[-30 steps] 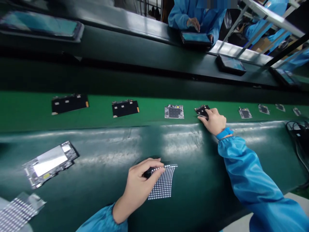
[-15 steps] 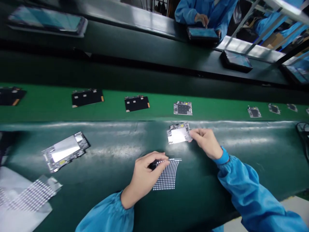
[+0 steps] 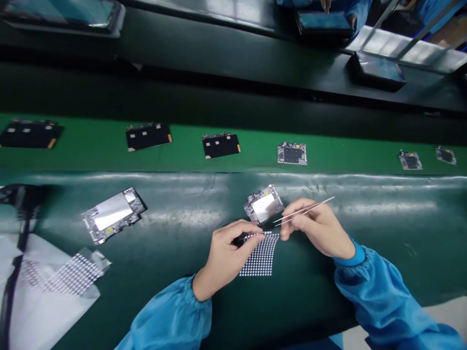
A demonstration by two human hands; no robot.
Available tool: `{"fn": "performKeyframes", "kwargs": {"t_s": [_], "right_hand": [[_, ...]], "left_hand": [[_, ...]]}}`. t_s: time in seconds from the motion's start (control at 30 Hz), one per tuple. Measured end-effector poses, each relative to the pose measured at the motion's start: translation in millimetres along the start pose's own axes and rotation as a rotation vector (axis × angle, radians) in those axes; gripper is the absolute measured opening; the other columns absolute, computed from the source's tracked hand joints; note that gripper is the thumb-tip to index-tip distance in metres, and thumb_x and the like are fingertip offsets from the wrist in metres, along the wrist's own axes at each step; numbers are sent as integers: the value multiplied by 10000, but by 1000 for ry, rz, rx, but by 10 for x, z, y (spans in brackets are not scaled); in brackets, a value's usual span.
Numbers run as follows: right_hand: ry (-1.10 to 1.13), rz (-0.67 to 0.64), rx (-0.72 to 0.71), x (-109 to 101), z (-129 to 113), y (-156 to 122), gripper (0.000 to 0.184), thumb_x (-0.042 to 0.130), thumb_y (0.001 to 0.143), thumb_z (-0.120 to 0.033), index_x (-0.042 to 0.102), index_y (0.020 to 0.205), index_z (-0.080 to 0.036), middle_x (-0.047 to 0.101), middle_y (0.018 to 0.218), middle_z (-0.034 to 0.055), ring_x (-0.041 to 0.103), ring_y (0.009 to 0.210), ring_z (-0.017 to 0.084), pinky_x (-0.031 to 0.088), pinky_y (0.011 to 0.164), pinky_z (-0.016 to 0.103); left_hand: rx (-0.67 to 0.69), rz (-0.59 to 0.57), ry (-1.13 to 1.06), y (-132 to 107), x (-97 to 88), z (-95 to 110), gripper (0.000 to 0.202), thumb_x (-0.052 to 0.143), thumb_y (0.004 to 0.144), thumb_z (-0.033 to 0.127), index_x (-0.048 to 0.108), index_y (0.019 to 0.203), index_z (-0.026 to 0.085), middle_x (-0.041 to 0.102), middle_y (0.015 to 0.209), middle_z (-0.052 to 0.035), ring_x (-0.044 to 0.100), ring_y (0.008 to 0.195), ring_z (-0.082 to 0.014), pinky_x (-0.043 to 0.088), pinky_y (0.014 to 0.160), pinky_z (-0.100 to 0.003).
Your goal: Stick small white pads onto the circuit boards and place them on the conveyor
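I see my left hand [image 3: 226, 253] just below the middle of the frame, its grip closed, thumb and forefinger pinching the dark top edge of the sheet [image 3: 260, 257] of white dots; the sheet lies flat on the table [image 3: 383, 233], its lower part clear of the hand. My right hand [image 3: 317, 228] sits just right of it, its grip shut on the tweezers [image 3: 304, 210]; they slant from upper right to lower left, their tips just above the sheet's top right corner and close beside the board [image 3: 263, 204]; I cannot tell whether the tips hold anything. The board rests on the table just above both hands, tilted, its shiny shield up; neither hand touches it.

At middle left a second board [image 3: 113, 214] lies on the table, well apart from the hands; at lower left a spare sheet [image 3: 69, 277] lies on white paper. Across the frame above runs the green belt [image 3: 346, 155], with a row of boards spaced along it; at the top edge a tablet [image 3: 323, 22] lies in front of another person's blue sleeve.
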State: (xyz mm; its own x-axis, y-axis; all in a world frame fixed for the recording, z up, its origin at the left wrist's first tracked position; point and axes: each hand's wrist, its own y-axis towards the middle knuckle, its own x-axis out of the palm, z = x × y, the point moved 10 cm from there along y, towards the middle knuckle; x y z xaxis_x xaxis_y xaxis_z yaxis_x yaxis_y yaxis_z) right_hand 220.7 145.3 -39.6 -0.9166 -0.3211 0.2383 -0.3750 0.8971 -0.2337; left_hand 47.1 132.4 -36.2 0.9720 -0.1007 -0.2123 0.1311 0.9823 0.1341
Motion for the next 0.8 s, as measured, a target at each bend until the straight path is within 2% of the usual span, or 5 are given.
{"fn": "performKeyframes", "kwargs": {"t_s": [0.07, 0.17, 0.23, 0.37, 0.8], "right_hand": [[-36, 22, -1, 13, -21, 3, 194, 773, 869, -294, 724, 1024, -189, 766, 776, 39, 736, 685, 184, 642, 679, 358], [-193, 96, -52, -25, -129, 6, 76, 794, 833, -278, 783, 835, -202, 770, 842, 57, 699, 626, 152, 620, 569, 295], [-271, 117, -46, -39, -149, 11, 131, 784, 833, -288, 783, 733, -202, 768, 857, 65, 685, 613, 145, 604, 534, 277], [-267, 118, 13, -55, -90, 24, 119, 787, 822, -294, 779, 782, -182, 749, 751, 45, 662, 547, 130, 591, 510, 261], [-269, 109, 67, -36, -8, 54, 230, 766, 838, -357, 741, 711, -166, 716, 688, 39, 613, 486, 107, 522, 437, 234]], "left_hand": [[-1, -1, -1, 4, -1, 1, 32, 754, 815, 178, 774, 803, 201, 804, 793, -42, 777, 756, -206, 632, 675, -293], [-1, 1, -2, 12, -1, 13, 41, 752, 816, 171, 775, 804, 202, 802, 789, -41, 776, 755, -204, 631, 673, -288], [-5, 1, -4, 15, 0, 19, 45, 750, 815, 170, 773, 799, 205, 798, 778, -38, 777, 760, -208, 633, 674, -291], [-8, -5, 0, 14, 6, 23, 41, 750, 818, 189, 771, 790, 209, 795, 769, -36, 778, 768, -215, 636, 675, -302], [1, -9, 35, 9, 1, 23, 52, 745, 821, 178, 772, 791, 210, 799, 775, -31, 778, 775, -212, 638, 683, -302]]}}
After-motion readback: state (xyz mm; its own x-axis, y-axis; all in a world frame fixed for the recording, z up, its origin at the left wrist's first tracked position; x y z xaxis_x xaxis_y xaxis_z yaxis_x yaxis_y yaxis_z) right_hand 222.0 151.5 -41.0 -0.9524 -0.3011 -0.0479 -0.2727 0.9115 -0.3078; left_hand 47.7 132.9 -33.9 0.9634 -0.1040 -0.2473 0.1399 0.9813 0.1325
